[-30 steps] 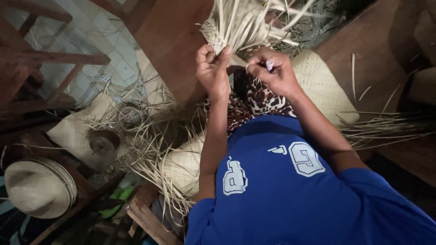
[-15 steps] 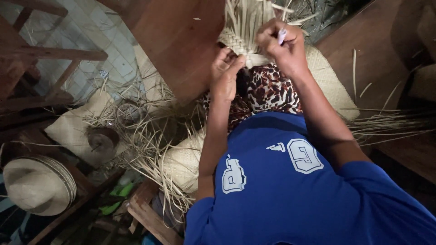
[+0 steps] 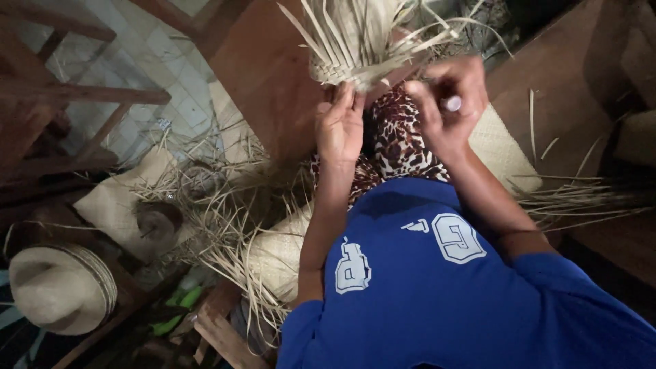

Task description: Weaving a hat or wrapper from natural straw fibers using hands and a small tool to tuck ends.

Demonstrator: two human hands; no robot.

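From the head camera, the half-woven straw piece sits at 12 o'clock. The left hand touches its lower edge with fingers nearly straight. The right hand, at 1 o'clock, pinches a small white-tipped tool with curled fingers.

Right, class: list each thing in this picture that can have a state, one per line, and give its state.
Woven straw piece: unfinished, loose strips sticking out of its top.
Left hand: fingers up, touching the woven piece's lower edge.
Right hand: closed around a small pale object, blurred.
Straw hat: finished, lying at lower left.
Loose straw strips: scattered in a heap on the floor.
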